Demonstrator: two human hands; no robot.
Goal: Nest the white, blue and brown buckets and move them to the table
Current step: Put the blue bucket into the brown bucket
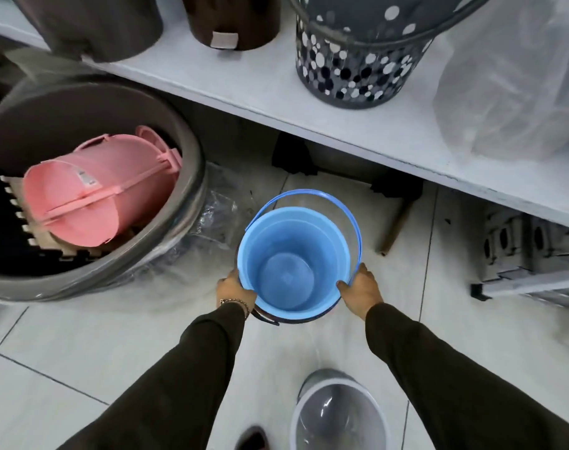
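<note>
A blue bucket [292, 258] with a blue handle sits low over the tiled floor, its mouth facing up at me. Under its near edge a dark brown rim [266, 318] shows, so the blue bucket appears nested in a brown one, though most of that one is hidden. My left hand [234, 292] grips the left side of the rim and my right hand [361, 290] grips the right side. A white-rimmed bucket [338, 414] stands on the floor near my feet, at the bottom of the view.
A white shelf [276, 92] runs across above, carrying brown bins [104, 24] and a dotted grey basket [357, 60]. At left a large grey tub [185, 196] holds a pink bucket [94, 190]. Plastic wrap lies on the floor; crates [523, 254] sit at right.
</note>
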